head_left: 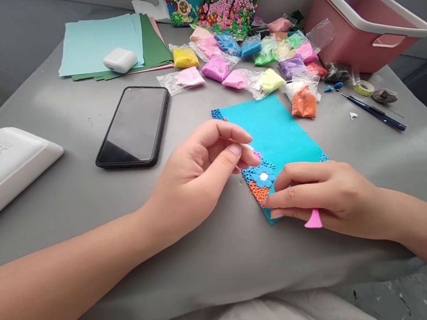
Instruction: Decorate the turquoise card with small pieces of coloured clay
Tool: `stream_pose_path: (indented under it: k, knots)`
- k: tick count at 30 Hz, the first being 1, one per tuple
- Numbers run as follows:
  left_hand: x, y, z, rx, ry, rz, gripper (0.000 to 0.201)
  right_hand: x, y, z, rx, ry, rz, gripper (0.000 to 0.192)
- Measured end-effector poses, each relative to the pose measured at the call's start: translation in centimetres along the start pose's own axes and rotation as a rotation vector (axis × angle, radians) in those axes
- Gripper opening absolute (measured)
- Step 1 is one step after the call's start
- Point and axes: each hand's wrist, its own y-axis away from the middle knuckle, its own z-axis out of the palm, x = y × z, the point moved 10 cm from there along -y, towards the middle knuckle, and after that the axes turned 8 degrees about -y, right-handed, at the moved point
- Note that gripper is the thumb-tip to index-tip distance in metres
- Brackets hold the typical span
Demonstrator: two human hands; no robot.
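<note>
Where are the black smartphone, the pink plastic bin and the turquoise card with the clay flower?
Black smartphone (133, 125), head view, middle of its dark screen.
Pink plastic bin (351, 40), head view, its pink side wall.
Turquoise card (275, 129), head view, bare middle of the sheet.

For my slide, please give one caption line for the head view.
Left hand pinches above a turquoise card with clay flower; right hand presses its corner.

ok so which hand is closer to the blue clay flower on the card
Right. The right hand has its fingertips right beside the blue clay flower, resting on the turquoise card. The left hand hovers just up-left of it, fingers pinched.
</note>
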Motion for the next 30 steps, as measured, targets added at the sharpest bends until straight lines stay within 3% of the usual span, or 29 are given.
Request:
stream_pose_path:
  k: [7, 14, 25, 30]
  knots:
    - [0.0, -0.1, -0.1, 0.001, -0.017, -0.002, 0.013, 0.2, 0.0, 0.1, -0.028, -0.011, 0.030, 0.034]
    - [0.0, -0.2, -0.2, 0.009, -0.056, -0.010, 0.010, 0.0, 0.0, -0.4, 0.021, -0.048, 0.030, 0.024]
    - [-0.1, -0.2, 0.0, -0.004, -0.037, -0.012, 0.013, 0.9, -0.1, 0.4, -0.017, -0.022, 0.079, 0.035]
    - [-0.1, -0.1, 0.0, -0.006, -0.042, -0.012, 0.012, 1.1, -0.1, 0.4, -0.007, -0.023, 0.091, 0.029]
